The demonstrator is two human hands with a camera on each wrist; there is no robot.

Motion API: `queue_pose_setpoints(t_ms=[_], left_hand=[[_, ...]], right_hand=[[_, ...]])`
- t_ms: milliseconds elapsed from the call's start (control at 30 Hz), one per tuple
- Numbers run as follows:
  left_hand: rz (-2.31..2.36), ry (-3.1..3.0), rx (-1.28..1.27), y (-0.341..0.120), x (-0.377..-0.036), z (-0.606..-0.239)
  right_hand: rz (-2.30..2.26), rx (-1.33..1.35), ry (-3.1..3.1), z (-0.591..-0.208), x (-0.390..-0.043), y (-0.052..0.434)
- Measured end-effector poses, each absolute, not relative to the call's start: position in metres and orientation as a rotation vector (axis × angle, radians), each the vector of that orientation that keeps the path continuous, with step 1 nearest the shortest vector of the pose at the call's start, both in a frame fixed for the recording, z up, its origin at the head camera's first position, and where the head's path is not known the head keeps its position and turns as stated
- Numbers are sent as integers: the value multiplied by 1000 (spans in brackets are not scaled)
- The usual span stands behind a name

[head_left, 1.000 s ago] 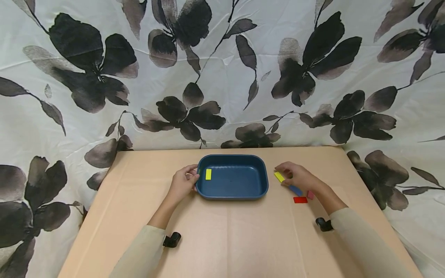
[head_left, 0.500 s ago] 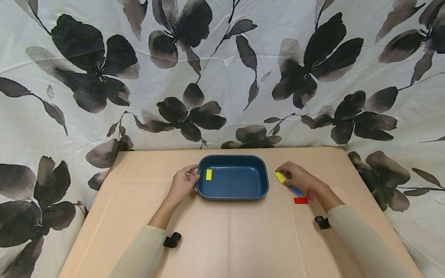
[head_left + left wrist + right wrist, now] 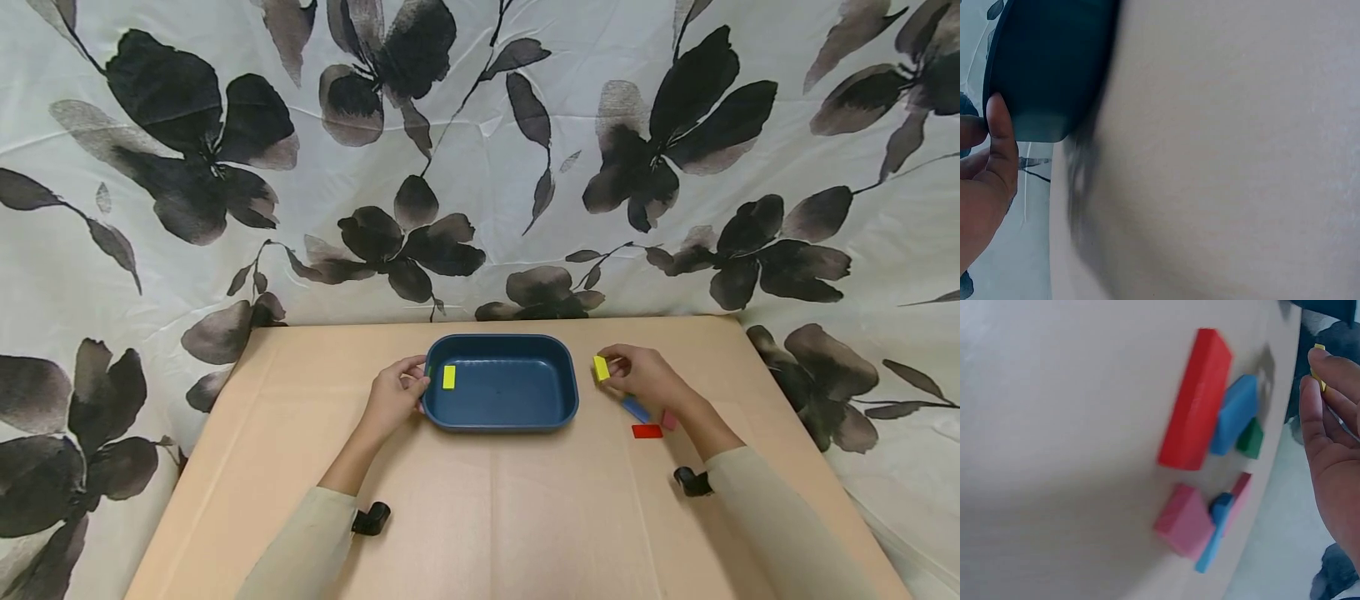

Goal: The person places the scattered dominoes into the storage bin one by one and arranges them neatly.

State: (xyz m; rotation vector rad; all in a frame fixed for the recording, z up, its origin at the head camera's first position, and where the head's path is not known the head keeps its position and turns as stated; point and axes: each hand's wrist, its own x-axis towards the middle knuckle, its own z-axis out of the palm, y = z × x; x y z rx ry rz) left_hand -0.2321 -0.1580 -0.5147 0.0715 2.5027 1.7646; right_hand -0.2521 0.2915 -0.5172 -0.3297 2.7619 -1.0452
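My left hand (image 3: 393, 390) pinches the left rim of a dark blue rectangular tray (image 3: 517, 390), which sits on the table. In the left wrist view the thumb (image 3: 1001, 128) presses the tray's wall near the rim. A yellow block (image 3: 449, 377) lies inside, towards the left end. Right of the tray, my right hand (image 3: 641, 373) holds another yellow block (image 3: 601, 368) between thumb and fingertips, lifted above the table. In the right wrist view that block is mostly hidden by the fingers (image 3: 1335, 372).
Below the right hand lie a red block (image 3: 647, 432), a blue block (image 3: 636, 408) and a pink block (image 3: 669, 420). The right wrist view adds a green block (image 3: 1251, 439), another blue piece (image 3: 1215, 534) and another pink one (image 3: 1239, 497). A floral cloth (image 3: 510, 167) hangs behind the table.
The right hand has raised its yellow block slightly and turned it more upright. More of the blue block beneath shows. The left hand and tray have stayed in place.
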Motion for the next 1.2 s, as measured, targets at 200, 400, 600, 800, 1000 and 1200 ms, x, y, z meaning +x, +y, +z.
queue_pose_setpoints(t_ms=[200,400,600,800,1000,1200], left_hand=[[1768,2490,78,-160,-231,-515],[1762,2500,92,-160,-231,-515],[1762,2497,86,-160,-230,-516],[1759,2493,86,-161,-228,-514],[1775,2480,70,-160,-229,-513],[1775,2481,64,-158,-232,-515]], right_hand=[[-1076,-337,2789,-505,-251,282],[-1120,-301,2784,-491,-249,272],[-1152,-316,2796,-476,-244,255],[-1227,-348,2754,-467,-247,233],[-1195,-425,2729,-461,-256,205],[-1141,-488,2724,-460,-263,177]])
